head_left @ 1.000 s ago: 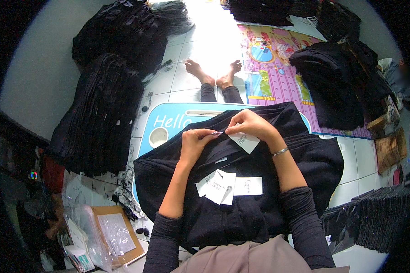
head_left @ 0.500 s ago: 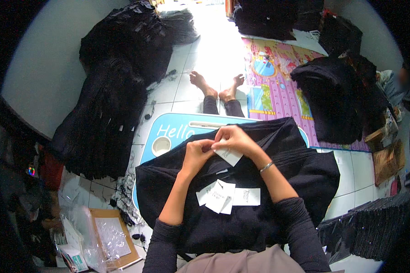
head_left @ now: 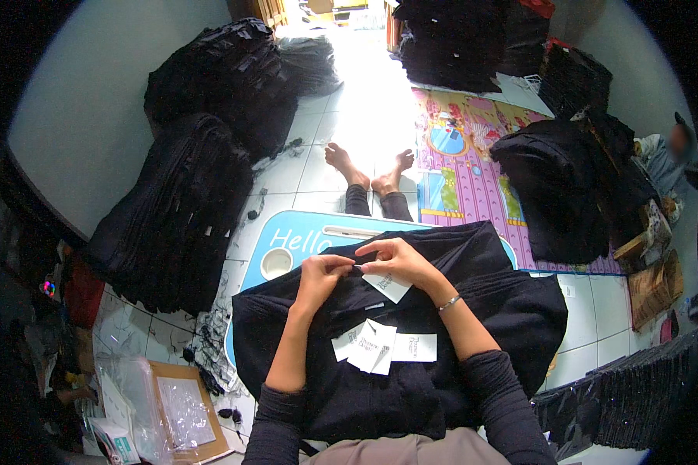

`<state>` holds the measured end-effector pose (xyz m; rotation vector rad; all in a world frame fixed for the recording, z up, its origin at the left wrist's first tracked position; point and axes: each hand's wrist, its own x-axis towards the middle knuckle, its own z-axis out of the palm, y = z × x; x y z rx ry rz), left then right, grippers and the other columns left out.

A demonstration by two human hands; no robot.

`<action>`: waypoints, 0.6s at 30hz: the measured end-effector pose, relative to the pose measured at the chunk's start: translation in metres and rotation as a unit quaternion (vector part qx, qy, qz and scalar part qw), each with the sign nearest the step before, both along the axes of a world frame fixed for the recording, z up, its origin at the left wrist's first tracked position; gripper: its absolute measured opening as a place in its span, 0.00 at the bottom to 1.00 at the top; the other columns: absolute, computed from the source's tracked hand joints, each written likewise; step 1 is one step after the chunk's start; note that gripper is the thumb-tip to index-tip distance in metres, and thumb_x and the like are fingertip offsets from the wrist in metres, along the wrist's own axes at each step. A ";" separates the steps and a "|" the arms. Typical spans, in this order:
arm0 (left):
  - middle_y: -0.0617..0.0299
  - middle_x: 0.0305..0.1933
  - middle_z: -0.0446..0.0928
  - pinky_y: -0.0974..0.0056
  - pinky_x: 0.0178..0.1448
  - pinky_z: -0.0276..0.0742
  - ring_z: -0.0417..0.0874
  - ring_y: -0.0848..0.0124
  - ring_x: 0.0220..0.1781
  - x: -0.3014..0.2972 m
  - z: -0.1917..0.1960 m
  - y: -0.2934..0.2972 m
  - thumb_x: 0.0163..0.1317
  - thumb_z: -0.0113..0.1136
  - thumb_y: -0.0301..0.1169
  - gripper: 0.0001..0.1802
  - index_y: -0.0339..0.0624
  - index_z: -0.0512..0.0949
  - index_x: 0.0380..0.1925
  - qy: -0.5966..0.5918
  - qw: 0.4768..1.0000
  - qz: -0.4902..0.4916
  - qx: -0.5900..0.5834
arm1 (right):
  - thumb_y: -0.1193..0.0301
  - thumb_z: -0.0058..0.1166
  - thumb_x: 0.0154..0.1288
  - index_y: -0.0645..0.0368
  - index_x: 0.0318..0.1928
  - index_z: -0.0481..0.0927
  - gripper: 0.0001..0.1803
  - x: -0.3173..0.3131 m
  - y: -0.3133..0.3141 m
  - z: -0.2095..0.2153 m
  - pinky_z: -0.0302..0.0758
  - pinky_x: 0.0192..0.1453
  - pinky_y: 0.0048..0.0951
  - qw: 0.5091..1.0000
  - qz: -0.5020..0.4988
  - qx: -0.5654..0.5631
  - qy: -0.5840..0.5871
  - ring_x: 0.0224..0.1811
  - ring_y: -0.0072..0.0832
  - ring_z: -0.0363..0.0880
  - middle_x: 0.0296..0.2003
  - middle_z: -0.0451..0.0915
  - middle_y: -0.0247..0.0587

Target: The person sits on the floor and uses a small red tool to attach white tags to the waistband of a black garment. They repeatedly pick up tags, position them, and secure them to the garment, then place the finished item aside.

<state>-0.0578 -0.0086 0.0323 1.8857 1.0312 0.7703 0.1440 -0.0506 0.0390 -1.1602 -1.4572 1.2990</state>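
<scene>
Black fabric, apparently a garment (head_left: 488,310), lies spread over a small light-blue folding table (head_left: 287,226) before me. Above its far part, my right hand (head_left: 403,263) pinches a white paper tag (head_left: 388,288) that hangs below the fingers. Close beside it, my left hand (head_left: 320,280) is closed in a pinch at the tag's upper corner; what sits between those fingertips is too small to make out. Several loose white tags (head_left: 372,347) lie overlapping on the fabric, nearer to me. A small pale label (head_left: 374,305) shows on the cloth just under the held tag.
Tall heaps of black cloth stand at the left (head_left: 178,209) and right (head_left: 558,186). A colourful play mat (head_left: 465,178) covers the floor at right. Packaged black stacks (head_left: 620,395) fill the lower right; plastic-wrapped cardboard (head_left: 186,403) lies lower left. Another person (head_left: 667,167) is at the right edge.
My view has tilted slightly up, so the scene sits lower. My fingertips have drawn a little apart, the left hand shifting left, while the tag stays in my right hand.
</scene>
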 end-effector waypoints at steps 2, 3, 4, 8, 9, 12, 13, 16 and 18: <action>0.56 0.33 0.84 0.69 0.41 0.77 0.83 0.73 0.34 0.001 -0.003 -0.002 0.54 0.64 0.24 0.09 0.35 0.84 0.37 0.031 0.999 -0.041 0.012 | 0.67 0.68 0.54 0.64 0.45 0.81 0.20 0.000 -0.001 0.000 0.64 0.22 0.16 1.000 -0.007 -0.011 -0.013 0.21 0.11 0.69 0.22 0.77 0.28; 0.55 0.33 0.84 0.68 0.41 0.77 0.84 0.72 0.34 0.001 -0.004 -0.002 0.54 0.64 0.25 0.09 0.35 0.84 0.36 0.045 0.997 -0.046 0.047 | 0.67 0.67 0.54 0.65 0.46 0.80 0.21 0.000 -0.001 -0.001 0.65 0.22 0.16 1.000 -0.011 -0.006 -0.014 0.21 0.11 0.69 0.21 0.77 0.28; 0.55 0.33 0.84 0.68 0.41 0.77 0.84 0.72 0.34 0.001 -0.004 -0.003 0.54 0.64 0.25 0.09 0.35 0.84 0.35 0.053 0.997 -0.036 0.053 | 0.68 0.67 0.54 0.65 0.46 0.80 0.21 0.000 -0.001 -0.001 0.64 0.23 0.16 1.000 -0.016 -0.021 -0.002 0.22 0.11 0.70 0.21 0.76 0.28; 0.52 0.31 0.83 0.64 0.39 0.77 0.84 0.62 0.32 -0.003 0.000 -0.002 0.52 0.65 0.26 0.07 0.36 0.84 0.32 0.040 0.996 0.008 0.082 | 0.66 0.66 0.56 0.63 0.48 0.80 0.21 -0.001 0.001 -0.002 0.63 0.23 0.15 1.000 -0.011 -0.010 -0.019 0.21 0.10 0.68 0.22 0.77 0.28; 0.52 0.30 0.83 0.63 0.39 0.77 0.84 0.61 0.32 -0.003 0.002 -0.002 0.52 0.65 0.26 0.07 0.37 0.84 0.32 0.018 0.997 0.019 0.078 | 0.67 0.66 0.57 0.63 0.48 0.80 0.20 -0.002 0.001 -0.004 0.64 0.24 0.15 0.999 -0.015 -0.012 -0.027 0.22 0.10 0.69 0.23 0.78 0.29; 0.55 0.30 0.83 0.65 0.39 0.77 0.84 0.66 0.32 -0.001 0.008 -0.004 0.53 0.64 0.25 0.06 0.37 0.84 0.31 -0.013 0.990 0.042 0.131 | 0.67 0.66 0.56 0.61 0.42 0.84 0.15 -0.006 0.004 -0.009 0.63 0.23 0.17 0.999 -0.031 0.025 0.012 0.22 0.09 0.68 0.21 0.77 0.27; 0.56 0.30 0.83 0.67 0.39 0.77 0.83 0.69 0.32 0.002 0.010 -0.005 0.53 0.64 0.24 0.05 0.37 0.84 0.31 -0.031 0.983 0.046 0.176 | 0.66 0.66 0.56 0.61 0.40 0.84 0.14 -0.007 0.004 -0.011 0.63 0.23 0.17 0.998 -0.034 0.043 0.012 0.22 0.09 0.67 0.21 0.77 0.26; 0.56 0.29 0.81 0.66 0.37 0.77 0.82 0.67 0.32 0.015 0.013 -0.014 0.53 0.64 0.23 0.04 0.38 0.84 0.29 -0.042 0.962 0.016 0.269 | 0.65 0.66 0.56 0.61 0.33 0.85 0.12 -0.007 0.005 -0.017 0.67 0.26 0.17 0.995 -0.056 0.066 -0.040 0.24 0.10 0.69 0.20 0.77 0.25; 0.57 0.29 0.79 0.66 0.34 0.77 0.82 0.67 0.30 0.023 0.014 -0.019 0.50 0.66 0.22 0.05 0.37 0.82 0.29 -0.045 0.945 0.051 0.321 | 0.64 0.66 0.56 0.62 0.32 0.85 0.12 -0.006 0.007 -0.018 0.69 0.28 0.17 0.996 -0.061 0.042 -0.044 0.25 0.11 0.71 0.22 0.79 0.28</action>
